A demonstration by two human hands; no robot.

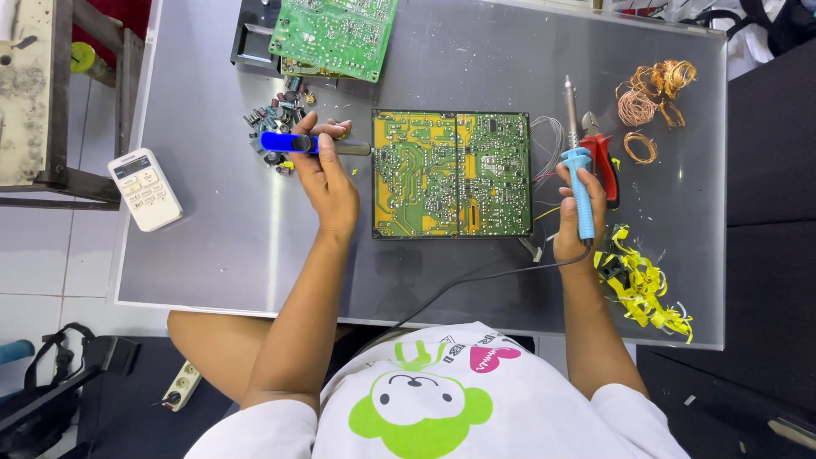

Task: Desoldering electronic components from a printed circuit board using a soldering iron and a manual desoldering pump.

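Nearest the person, a black cord point(459, 285) runs across the grey metal table point(221, 246) up to the right hand point(576, 217). That hand is closed round the light-blue handle of a soldering iron point(580, 166), whose long axis runs almost straight away from the person, metal tip pointing to the table's far edge, just right of the circuit board point(451, 173). The left hand point(327, 174) grips a blue desoldering pump point(313, 144) lying crosswise, its dark nozzle pointing right at the board's left edge (whether it touches cannot be told). The board lies flat between both hands, solder side up. Red-handled pliers point(602, 157) rest just beside the iron; yellow scraps point(642, 285) lie nearer, copper wire coils point(653, 89) farther off. A second green board point(333, 34) sits at the far edge.
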